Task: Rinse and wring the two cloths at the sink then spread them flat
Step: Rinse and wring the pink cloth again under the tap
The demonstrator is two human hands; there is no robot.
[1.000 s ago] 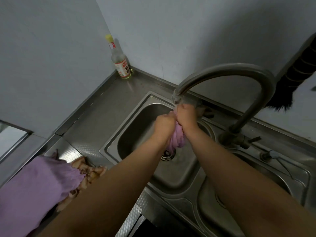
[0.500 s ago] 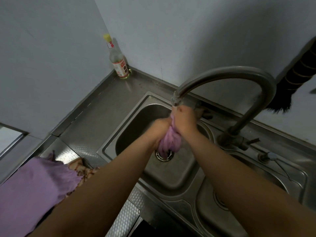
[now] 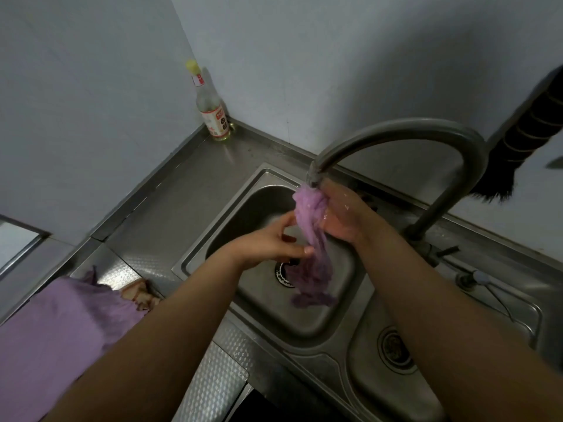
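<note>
The steel counter [image 3: 182, 190] fills the middle and lower frame, with a double-bowl sink [image 3: 268, 312] set into it from centre to lower right. The curved tap [image 3: 405, 132] arches over the left bowl from the right of the frame; its spout ends right at the top of the wet purple cloth [image 3: 310, 239], though running water cannot be confirmed. That cloth hangs in a long loose strand from just under the spout down toward the drain at the centre of the bowl. One second ago both hands were clenched together around it as a tight wad; half a second ago it was only partly let down. It is now released to full length, which in my judgement marks a pause between squeezes to soak it again, so rinsing of this cloth is not finished and wringing is not yet done. The right hand [image 3: 341, 217] at centre right holds the upper part of the cloth, palm turned up and wet, fingers curled round the fabric. The left hand [image 3: 271, 242] at centre has come off the bundle; its fingers are loosely spread, tips just touching the strand at mid-length without gripping. A second purple cloth [image 3: 51, 336] lies at lower left on the counter over a patterned rag [image 3: 140, 295], unchanged across the frames. A bottle [image 3: 210, 108] stands in the upper corner.
</note>
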